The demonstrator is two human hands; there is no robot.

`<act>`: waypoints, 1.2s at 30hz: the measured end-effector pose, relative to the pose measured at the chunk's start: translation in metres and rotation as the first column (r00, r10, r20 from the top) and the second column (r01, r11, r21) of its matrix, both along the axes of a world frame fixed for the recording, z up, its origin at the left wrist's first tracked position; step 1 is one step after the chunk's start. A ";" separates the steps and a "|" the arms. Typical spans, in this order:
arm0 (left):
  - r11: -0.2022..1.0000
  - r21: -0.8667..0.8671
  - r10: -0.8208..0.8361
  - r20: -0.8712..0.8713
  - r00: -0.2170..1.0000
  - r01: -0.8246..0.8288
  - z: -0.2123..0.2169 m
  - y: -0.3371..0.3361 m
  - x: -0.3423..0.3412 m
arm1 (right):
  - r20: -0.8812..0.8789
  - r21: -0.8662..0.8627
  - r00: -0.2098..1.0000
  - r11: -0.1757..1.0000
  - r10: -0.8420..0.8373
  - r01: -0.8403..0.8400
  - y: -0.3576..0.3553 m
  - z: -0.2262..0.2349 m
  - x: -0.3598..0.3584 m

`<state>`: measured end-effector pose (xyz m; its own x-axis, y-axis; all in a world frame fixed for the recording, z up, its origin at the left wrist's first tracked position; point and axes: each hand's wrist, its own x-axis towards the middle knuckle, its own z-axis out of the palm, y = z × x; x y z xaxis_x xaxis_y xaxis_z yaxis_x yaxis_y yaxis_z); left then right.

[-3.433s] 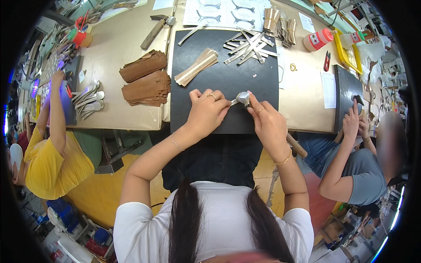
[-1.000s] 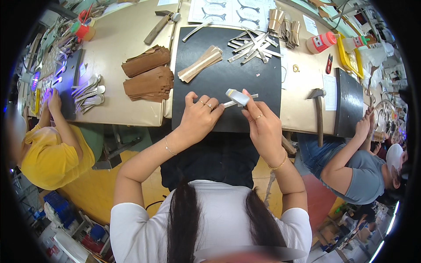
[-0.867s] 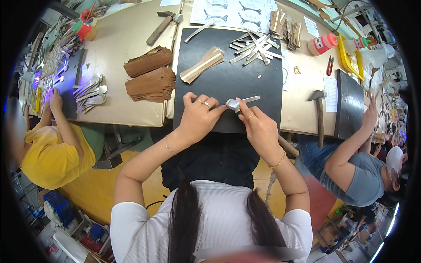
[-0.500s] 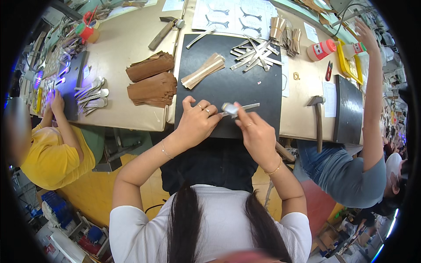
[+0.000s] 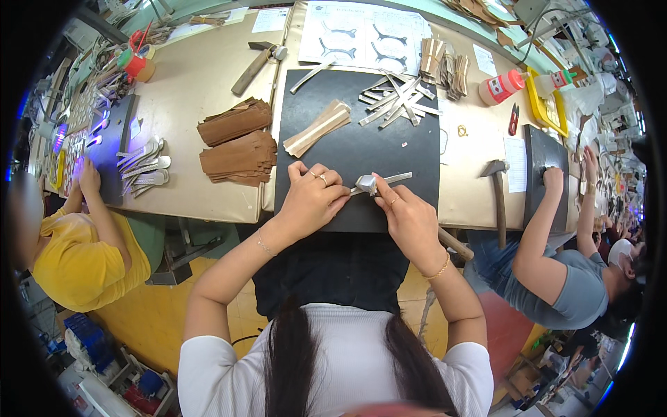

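Note:
My left hand (image 5: 314,198) pinches one end of a narrow pale strip (image 5: 399,178) that lies across the black work mat (image 5: 323,219). In my right hand (image 5: 410,221) is a hammer, gripped near its metal head (image 5: 366,183), which rests on the strip or just above it. Its wooden handle (image 5: 455,243) sticks out past my wrist. Beyond my hands, on the mat, lie a bundle of tan and cream strips (image 5: 318,129) and a loose pile of pale strips (image 5: 399,101).
Brown leather stacks (image 5: 238,158) lie to the left, and another hammer (image 5: 499,201) to the right. A drawing sheet (image 5: 361,35) spans the back. A red-capped bottle (image 5: 500,87) stands near a yellow tray (image 5: 547,104). Co-workers sit left (image 5: 90,257) and right (image 5: 566,281).
The hammer head was blurred and now shows sharply at the strip. The right co-worker's raised arm has come down to the board. The whole view has shifted slightly.

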<state>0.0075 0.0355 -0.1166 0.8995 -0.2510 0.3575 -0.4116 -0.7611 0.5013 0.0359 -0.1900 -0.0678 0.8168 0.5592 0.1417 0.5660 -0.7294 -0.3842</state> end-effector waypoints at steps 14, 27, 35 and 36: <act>0.969 0.240 -0.108 0.175 0.979 0.064 -0.004 0.002 -0.005 | 0.030 0.278 0.998 0.960 -0.047 0.037 0.007 0.002 -0.007; 0.970 0.239 -0.080 0.159 0.984 0.041 -0.003 0.007 -0.021 | 0.010 0.131 1.000 0.991 -0.025 0.023 0.010 0.004 -0.009; 0.972 0.236 -0.065 0.196 0.978 0.018 -0.007 0.007 -0.024 | -0.015 -0.028 1.000 1.000 0.006 -0.007 0.012 -0.003 -0.013; 0.972 0.236 -0.067 0.189 0.980 0.021 -0.007 0.005 -0.026 | -0.013 -0.027 1.000 1.000 0.011 -0.011 0.012 -0.004 -0.013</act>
<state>-0.0183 0.0410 -0.1239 0.8048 -0.3853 0.4515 -0.5192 -0.8256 0.2210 0.0230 -0.1785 -0.0722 0.8123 0.5715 0.1159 0.5691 -0.7335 -0.3717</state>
